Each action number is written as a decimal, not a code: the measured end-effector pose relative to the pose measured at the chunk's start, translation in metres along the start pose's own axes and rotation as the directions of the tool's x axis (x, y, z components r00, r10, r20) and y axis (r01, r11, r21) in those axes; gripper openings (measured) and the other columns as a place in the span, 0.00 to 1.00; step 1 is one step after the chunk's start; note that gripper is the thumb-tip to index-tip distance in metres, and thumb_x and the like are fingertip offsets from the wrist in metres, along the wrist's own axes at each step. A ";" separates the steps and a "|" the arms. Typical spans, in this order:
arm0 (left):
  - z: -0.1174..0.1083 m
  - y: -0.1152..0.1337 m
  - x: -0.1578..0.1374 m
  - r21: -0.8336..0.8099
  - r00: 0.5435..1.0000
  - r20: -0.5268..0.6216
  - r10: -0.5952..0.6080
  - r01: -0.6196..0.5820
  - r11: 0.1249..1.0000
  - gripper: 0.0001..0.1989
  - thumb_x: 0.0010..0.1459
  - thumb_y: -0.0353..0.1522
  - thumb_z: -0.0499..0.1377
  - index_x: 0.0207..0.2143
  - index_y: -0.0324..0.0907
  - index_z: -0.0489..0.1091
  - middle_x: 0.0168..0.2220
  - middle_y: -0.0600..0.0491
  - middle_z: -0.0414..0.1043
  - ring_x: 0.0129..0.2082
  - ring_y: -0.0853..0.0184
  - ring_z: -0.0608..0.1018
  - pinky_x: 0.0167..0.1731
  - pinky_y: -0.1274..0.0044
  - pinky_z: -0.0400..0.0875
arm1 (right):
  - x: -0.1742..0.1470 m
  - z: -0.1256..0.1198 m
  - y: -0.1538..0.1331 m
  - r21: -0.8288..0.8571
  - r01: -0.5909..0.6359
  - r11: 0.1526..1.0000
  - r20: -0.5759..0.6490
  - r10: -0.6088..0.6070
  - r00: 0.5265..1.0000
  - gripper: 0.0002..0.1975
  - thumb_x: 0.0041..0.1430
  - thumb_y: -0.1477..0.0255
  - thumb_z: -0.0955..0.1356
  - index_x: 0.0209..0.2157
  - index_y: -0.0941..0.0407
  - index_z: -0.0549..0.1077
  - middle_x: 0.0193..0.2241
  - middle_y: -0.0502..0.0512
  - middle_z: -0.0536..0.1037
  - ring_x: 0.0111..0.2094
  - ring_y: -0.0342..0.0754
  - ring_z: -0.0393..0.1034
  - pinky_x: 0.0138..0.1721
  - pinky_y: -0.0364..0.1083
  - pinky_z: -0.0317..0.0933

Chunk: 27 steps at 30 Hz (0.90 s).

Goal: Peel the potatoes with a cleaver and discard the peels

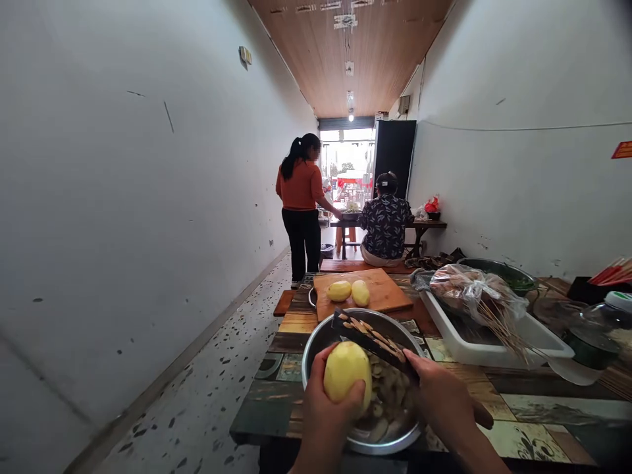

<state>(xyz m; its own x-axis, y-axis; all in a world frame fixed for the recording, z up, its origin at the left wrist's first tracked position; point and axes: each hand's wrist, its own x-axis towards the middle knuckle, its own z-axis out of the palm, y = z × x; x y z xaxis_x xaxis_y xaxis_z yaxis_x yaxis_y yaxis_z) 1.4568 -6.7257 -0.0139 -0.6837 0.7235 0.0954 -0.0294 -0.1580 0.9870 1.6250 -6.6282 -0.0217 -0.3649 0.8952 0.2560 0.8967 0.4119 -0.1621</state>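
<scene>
My left hand [326, 411] is wrapped round a peeled yellow potato [347, 370], which it holds over a metal bowl [309, 336]. In my right hand [442, 395] is a knife [368, 334] with a dark blade, raised across the bowl just beyond the potato. Strips of peel cling to the blade, and the brown end of the handle shows behind my right palm. Below both hands, a heap of potato peelings [392, 392] lies in the bowl. Two more peeled potatoes [349, 291] rest side by side on a wooden cutting board [385, 289] behind the bowl.
At the right stands a white tray [498, 352] with a plastic bag of skewers [476, 293] on it. Beyond are a green basin [513, 273] and a clear jar [597, 329]. Farther off, one person [302, 191] stands and another [386, 224] sits at a second table.
</scene>
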 end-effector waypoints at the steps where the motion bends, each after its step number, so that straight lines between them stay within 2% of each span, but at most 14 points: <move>1: 0.001 0.003 -0.003 0.029 1.000 -0.013 0.025 -0.024 0.999 0.27 0.41 0.36 0.65 0.47 0.42 0.69 0.43 0.48 0.74 0.40 0.59 0.76 0.42 0.71 0.72 | 0.000 -0.002 -0.003 -0.010 -0.004 1.000 0.015 0.004 1.000 0.27 0.58 0.80 0.60 0.57 0.55 0.73 0.50 0.60 0.79 0.45 0.51 0.77 0.44 0.47 0.69; 5: 0.005 0.008 -0.011 0.062 0.993 -0.041 0.113 -0.110 0.992 0.27 0.41 0.36 0.64 0.48 0.43 0.69 0.46 0.48 0.74 0.42 0.58 0.76 0.43 0.70 0.72 | 0.000 -0.007 -0.012 -0.082 -0.016 0.997 0.074 0.022 0.997 0.27 0.57 0.82 0.59 0.56 0.55 0.73 0.47 0.60 0.81 0.45 0.50 0.77 0.43 0.44 0.67; 11: 0.008 -0.003 -0.014 0.106 0.969 -0.099 0.227 -0.216 0.971 0.26 0.40 0.34 0.65 0.46 0.44 0.70 0.44 0.48 0.75 0.44 0.55 0.77 0.47 0.66 0.71 | -0.001 -0.012 -0.018 -0.145 -0.012 0.989 0.118 0.029 0.993 0.27 0.57 0.82 0.59 0.55 0.55 0.74 0.45 0.61 0.81 0.42 0.51 0.78 0.38 0.44 0.65; 17: 0.006 -0.006 -0.009 0.091 0.979 -0.076 0.191 -0.184 0.979 0.26 0.41 0.34 0.64 0.47 0.43 0.70 0.46 0.48 0.75 0.45 0.57 0.76 0.48 0.68 0.71 | 0.002 -0.014 -0.021 -0.147 0.004 0.989 0.153 0.019 0.988 0.28 0.57 0.82 0.59 0.56 0.54 0.74 0.43 0.59 0.82 0.41 0.51 0.78 0.37 0.45 0.65; 22: 0.004 0.001 -0.007 0.077 0.987 -0.066 0.145 -0.140 0.987 0.27 0.40 0.34 0.65 0.46 0.44 0.70 0.45 0.49 0.75 0.43 0.58 0.77 0.44 0.71 0.72 | 0.003 -0.014 -0.020 -0.125 -0.007 0.992 0.168 0.028 0.985 0.26 0.57 0.80 0.61 0.56 0.54 0.74 0.47 0.59 0.81 0.44 0.53 0.77 0.39 0.46 0.65; 27: -0.009 0.003 -0.007 0.087 0.991 -0.050 0.123 -0.119 0.989 0.26 0.41 0.35 0.65 0.47 0.44 0.70 0.45 0.49 0.74 0.41 0.59 0.76 0.44 0.71 0.72 | 0.005 -0.019 -0.022 -0.130 -0.002 0.991 0.159 0.023 0.987 0.27 0.57 0.81 0.60 0.56 0.53 0.73 0.48 0.58 0.80 0.45 0.53 0.77 0.40 0.47 0.66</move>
<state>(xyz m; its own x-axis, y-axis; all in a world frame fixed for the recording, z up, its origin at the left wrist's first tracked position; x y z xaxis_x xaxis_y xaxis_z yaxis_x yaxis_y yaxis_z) 1.4552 -6.7374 -0.0128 -0.7174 0.6643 0.2099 0.1157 -0.1835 0.9762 1.6078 -6.6362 0.0010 -0.3794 0.9201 0.0975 0.9225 0.3843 -0.0369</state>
